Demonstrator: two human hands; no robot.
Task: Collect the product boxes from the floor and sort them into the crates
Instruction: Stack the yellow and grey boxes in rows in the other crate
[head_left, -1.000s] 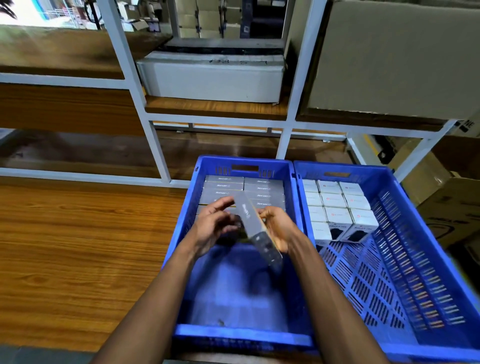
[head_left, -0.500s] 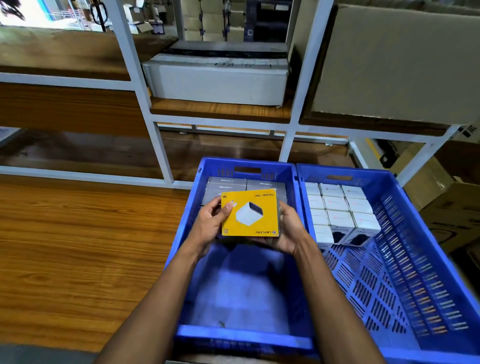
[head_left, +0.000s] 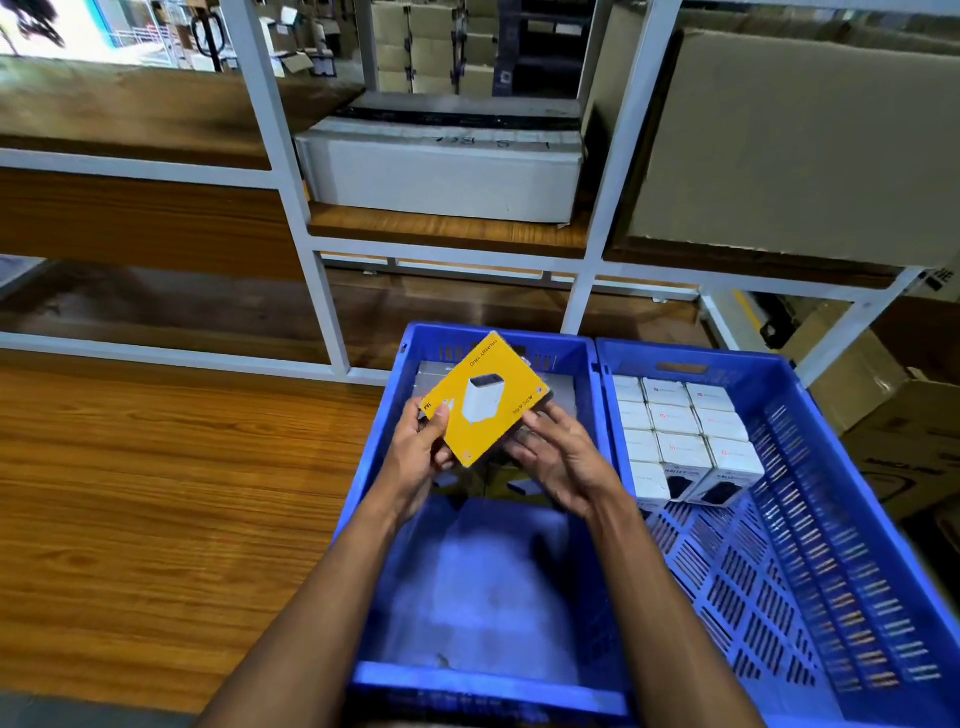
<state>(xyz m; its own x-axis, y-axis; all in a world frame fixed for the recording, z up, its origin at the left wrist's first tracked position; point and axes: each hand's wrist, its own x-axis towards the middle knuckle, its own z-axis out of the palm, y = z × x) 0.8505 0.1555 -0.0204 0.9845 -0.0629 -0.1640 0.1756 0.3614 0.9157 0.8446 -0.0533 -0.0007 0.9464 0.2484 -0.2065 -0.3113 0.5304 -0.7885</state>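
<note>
Yellow box (head_left: 485, 397) pinched by left hand (head_left: 421, 457), loosely steadied by right hand (head_left: 558, 457) above left crate (head_left: 374, 467); could slip, land crooked.

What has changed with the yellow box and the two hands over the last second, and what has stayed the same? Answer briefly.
The yellow box, edge-on and blurred a second ago, was turned face-up, then rotated so a corner now points away. The left hand keeps gripping it; the right hand has opened, fingers only touching its edge. Both blue crates and the white boxes stayed put.
</note>
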